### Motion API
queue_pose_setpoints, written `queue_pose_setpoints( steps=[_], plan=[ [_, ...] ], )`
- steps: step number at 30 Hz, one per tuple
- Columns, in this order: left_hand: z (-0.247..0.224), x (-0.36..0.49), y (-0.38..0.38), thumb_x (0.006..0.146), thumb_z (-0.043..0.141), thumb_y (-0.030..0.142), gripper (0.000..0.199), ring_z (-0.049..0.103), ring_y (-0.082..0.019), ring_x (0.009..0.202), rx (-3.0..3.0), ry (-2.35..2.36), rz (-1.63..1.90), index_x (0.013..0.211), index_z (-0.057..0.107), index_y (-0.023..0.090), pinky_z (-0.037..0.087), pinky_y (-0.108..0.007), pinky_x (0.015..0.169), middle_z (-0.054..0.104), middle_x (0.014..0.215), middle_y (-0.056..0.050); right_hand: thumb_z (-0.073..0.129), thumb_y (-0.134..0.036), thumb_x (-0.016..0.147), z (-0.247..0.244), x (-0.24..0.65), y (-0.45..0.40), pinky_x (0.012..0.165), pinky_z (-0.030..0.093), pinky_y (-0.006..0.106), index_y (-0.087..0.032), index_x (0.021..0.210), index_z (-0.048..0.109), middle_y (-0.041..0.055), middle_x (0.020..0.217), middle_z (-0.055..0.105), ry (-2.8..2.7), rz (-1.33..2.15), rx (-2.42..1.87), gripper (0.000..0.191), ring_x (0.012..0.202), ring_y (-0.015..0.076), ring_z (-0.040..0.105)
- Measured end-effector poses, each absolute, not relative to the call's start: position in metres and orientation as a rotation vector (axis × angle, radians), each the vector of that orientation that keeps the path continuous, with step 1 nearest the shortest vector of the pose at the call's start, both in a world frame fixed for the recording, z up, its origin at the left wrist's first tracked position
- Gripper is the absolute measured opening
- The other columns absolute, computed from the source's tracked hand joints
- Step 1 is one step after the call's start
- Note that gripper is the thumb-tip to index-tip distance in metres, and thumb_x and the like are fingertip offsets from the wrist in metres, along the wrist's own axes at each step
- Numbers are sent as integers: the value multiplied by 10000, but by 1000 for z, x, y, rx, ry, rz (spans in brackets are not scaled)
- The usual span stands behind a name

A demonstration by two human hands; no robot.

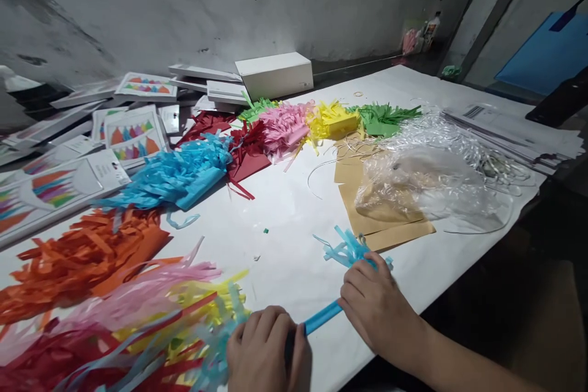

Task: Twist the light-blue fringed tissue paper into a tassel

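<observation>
A blue tissue-paper tassel lies low over the front of the white table, its middle rolled into a narrow band. My left hand is closed around the band's left end, where pale blue fringe sticks out beyond the fingers. Closed on the other end is my right hand, with blue fringe spreading out past its fingertips. To the left of my left hand is a heap of mixed pink, yellow, red and blue paper strips. Fingers cover part of the tassel.
Orange, blue, dark red, pink, yellow and green fringed papers line the table. Flat printed packs and a white box stand behind. Right: brown paper, a clear plastic bag, stacked sheets.
</observation>
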State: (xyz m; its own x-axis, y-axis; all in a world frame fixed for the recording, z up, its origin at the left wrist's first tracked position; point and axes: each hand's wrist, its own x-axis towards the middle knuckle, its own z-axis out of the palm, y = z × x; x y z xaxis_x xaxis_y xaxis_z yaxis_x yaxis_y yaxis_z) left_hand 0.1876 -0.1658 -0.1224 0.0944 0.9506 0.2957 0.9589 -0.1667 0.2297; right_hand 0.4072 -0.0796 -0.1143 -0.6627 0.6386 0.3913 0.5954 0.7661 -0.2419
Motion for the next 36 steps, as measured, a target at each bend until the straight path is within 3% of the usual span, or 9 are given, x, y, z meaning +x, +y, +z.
queue_pose_setpoints(
  steps=[5,8,15,19,21,25,29,36],
  plan=[
    [-123,187,-161,903,457,51,321,634,-244,942,-2408,-1782,-731,1012,660,275,361,-437,886,738,1004,-28,458,-23,968,-113,407,-84,1162,216,503,-179,896,603,30,906,620,-2508,101,-815,224,956,217,549],
    [-121,185,-160,869,456,17,376,617,-238,977,-2500,-1637,-721,1073,659,258,334,-434,960,766,996,-13,462,-63,978,-112,403,-85,1148,239,482,-179,877,604,17,843,596,-2616,110,-609,209,894,211,529],
    [-120,196,-150,917,469,83,246,604,-207,843,-2486,-1788,-930,885,634,262,327,-415,892,724,854,20,496,-37,910,-115,379,-86,955,356,413,-171,801,595,27,778,572,-2631,40,-526,199,740,205,478],
    [-125,192,-153,894,487,70,276,614,-201,872,-2522,-1848,-975,960,640,289,325,-399,871,730,915,27,544,-103,942,-118,374,-86,859,350,388,-178,785,579,23,765,572,-2594,89,-628,177,748,206,483],
    [-128,189,-156,867,486,37,308,615,-205,880,-2526,-1875,-940,966,630,291,319,-396,859,725,925,28,554,-124,961,-118,376,-85,856,338,384,-183,802,574,18,788,582,-2598,140,-658,171,773,204,490],
    [-130,186,-161,896,560,113,173,607,-217,857,-2499,-1940,-914,915,612,277,320,-388,824,696,900,14,529,-62,957,-115,389,-81,938,310,402,-182,863,574,20,848,592,-2667,156,-637,159,823,206,494],
    [-125,184,-159,889,542,99,215,627,-209,875,-2513,-1868,-797,985,610,279,325,-369,804,715,940,13,561,-52,935,-115,404,-76,966,296,422,-185,861,566,23,862,585,-2681,143,-733,152,849,218,494],
    [-110,194,-151,889,566,144,122,639,-232,797,-2356,-1957,-465,849,603,252,330,-400,778,701,866,-5,679,-207,928,-111,400,-71,920,324,448,-191,824,579,24,851,590,-2634,68,-935,146,847,239,498]
  ],
)
